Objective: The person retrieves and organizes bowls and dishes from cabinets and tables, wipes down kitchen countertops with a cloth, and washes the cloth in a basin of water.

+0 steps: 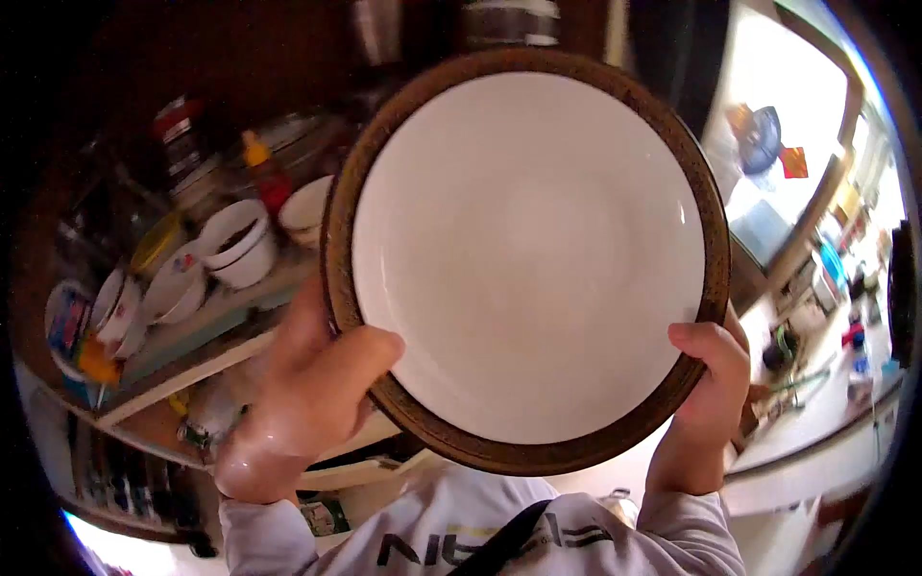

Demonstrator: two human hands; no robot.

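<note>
A large round plate [528,259], white with a wide brown rim, fills the middle of the head view, its inner face turned toward me. My left hand [322,384] grips the rim at the lower left, thumb over the front edge. At the lower right, my right hand [715,370] holds the rim the same way. The other fingers of both hands are mostly hidden behind the plate. Nothing lies on the plate's white surface.
On a shelf at left stand white bowls [237,245], a red bottle with a yellow cap [264,173] and a dark jar [180,134]. At right, a bright window [768,125] sits above a cluttered white counter [797,432]. Below the shelf is an open compartment.
</note>
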